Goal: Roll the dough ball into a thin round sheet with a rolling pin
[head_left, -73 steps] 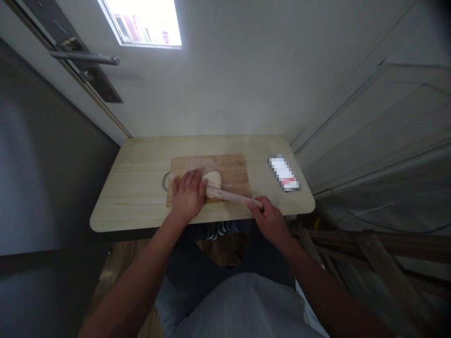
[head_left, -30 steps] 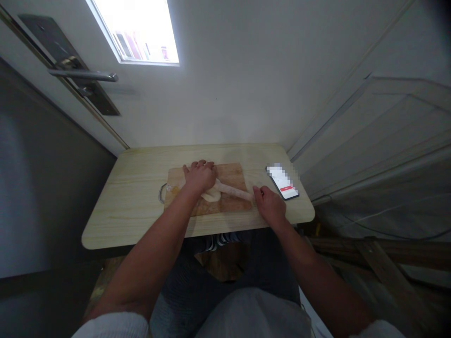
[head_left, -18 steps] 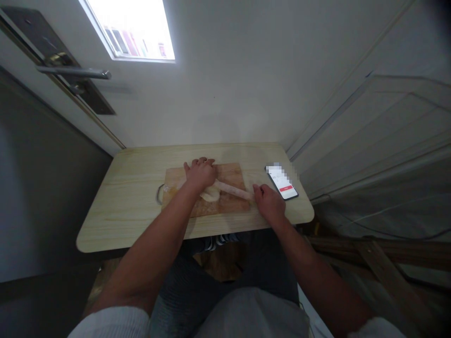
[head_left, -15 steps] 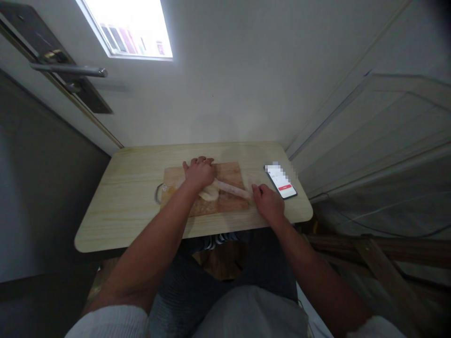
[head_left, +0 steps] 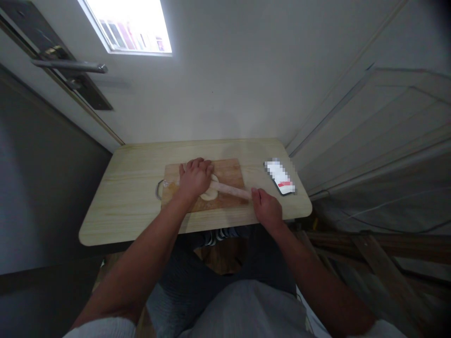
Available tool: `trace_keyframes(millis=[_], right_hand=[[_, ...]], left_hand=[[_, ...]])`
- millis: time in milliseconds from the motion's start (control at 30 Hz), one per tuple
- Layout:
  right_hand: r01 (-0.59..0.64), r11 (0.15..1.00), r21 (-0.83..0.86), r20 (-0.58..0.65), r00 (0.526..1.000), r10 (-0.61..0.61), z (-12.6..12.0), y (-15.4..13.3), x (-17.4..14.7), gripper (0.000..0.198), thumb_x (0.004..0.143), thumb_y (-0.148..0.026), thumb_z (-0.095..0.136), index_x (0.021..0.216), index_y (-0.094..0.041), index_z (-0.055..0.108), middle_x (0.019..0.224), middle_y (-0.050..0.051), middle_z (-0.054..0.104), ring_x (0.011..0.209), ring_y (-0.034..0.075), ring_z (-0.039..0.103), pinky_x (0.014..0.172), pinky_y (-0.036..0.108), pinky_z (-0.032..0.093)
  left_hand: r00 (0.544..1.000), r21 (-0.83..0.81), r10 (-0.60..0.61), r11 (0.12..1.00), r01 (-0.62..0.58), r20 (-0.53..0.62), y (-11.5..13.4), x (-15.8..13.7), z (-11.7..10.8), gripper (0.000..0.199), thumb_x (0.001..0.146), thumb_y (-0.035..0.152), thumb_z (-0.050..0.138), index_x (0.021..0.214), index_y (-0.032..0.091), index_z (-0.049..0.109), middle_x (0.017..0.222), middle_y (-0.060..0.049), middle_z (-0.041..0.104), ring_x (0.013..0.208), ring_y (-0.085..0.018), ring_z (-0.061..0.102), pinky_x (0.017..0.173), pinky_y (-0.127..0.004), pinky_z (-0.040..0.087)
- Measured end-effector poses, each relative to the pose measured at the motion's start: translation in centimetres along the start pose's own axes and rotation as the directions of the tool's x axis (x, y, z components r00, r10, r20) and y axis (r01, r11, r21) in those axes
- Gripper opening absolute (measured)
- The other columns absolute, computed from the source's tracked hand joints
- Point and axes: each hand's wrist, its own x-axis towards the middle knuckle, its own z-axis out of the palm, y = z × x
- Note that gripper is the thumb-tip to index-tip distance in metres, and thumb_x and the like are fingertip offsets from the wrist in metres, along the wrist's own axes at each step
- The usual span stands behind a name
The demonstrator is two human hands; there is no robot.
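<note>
A pale rolling pin point(head_left: 232, 189) lies slanted across a round, flattened piece of dough point(head_left: 208, 194) on a wooden cutting board point(head_left: 225, 166). My right hand point(head_left: 268, 206) is closed around the pin's right end, just past the board's right edge. My left hand point(head_left: 195, 177) lies palm down over the dough and the pin's left part, its fingers stretched forward and slightly apart. That hand hides the pin's left end and part of the dough.
The board has a metal ring handle point(head_left: 159, 189) on its left and rests on a light wooden table point(head_left: 120, 197). A phone point(head_left: 282, 177) with a lit screen lies on the table to the right. Behind stands a white door with a metal handle point(head_left: 73, 65).
My right hand's fingers have closed onto the end of the pin. My left hand has shifted a little to the left, and the pin now crosses nearer the dough's middle, showing dough beyond it.
</note>
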Motion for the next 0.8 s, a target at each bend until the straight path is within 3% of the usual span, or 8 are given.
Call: trace_keyframes(millis=[333,567,800], right_hand=[[0.061,0.988,0.145,-0.051,0.997,-0.054,0.6,0.4,-2.0,0.043,0.107,-0.043,0.032,0.096,-0.019,0.065,0.088,0.007,0.071,0.073,0.017,0.059,0.062,0.028,0.025],[0.121,0.952,0.28,-0.087,0.991,-0.101,0.7,0.6,-3.2,0.039,0.105,-0.044,0.033,0.102,-0.019,0.063,0.098,0.008,0.071,0.089,0.021,0.064,0.072,0.028,0.037],[0.158,0.922,0.352,-0.113,0.986,-0.126,0.7,0.6,-4.3,0.042,0.104,-0.047,0.032,0.108,-0.018,0.062,0.107,0.011,0.07,0.098,0.024,0.064,0.081,0.03,0.045]], left_hand=[[1.0,0.024,0.019,1.0,-0.018,-0.021,-0.3,-2.3,-0.4,0.055,0.105,0.048,0.017,0.139,0.027,0.055,0.148,-0.009,0.053,0.137,-0.029,0.043,0.117,-0.06,0.026],[0.999,0.004,0.037,0.999,-0.037,-0.01,-0.7,-3.8,-0.7,0.057,0.105,0.047,0.015,0.141,0.026,0.053,0.148,-0.01,0.054,0.139,-0.029,0.043,0.117,-0.064,0.024],[0.997,0.023,0.072,0.997,-0.072,-0.016,-1.2,-4.9,-0.7,0.056,0.105,0.046,0.017,0.144,0.023,0.05,0.148,-0.012,0.053,0.139,-0.029,0.043,0.117,-0.059,0.025]])
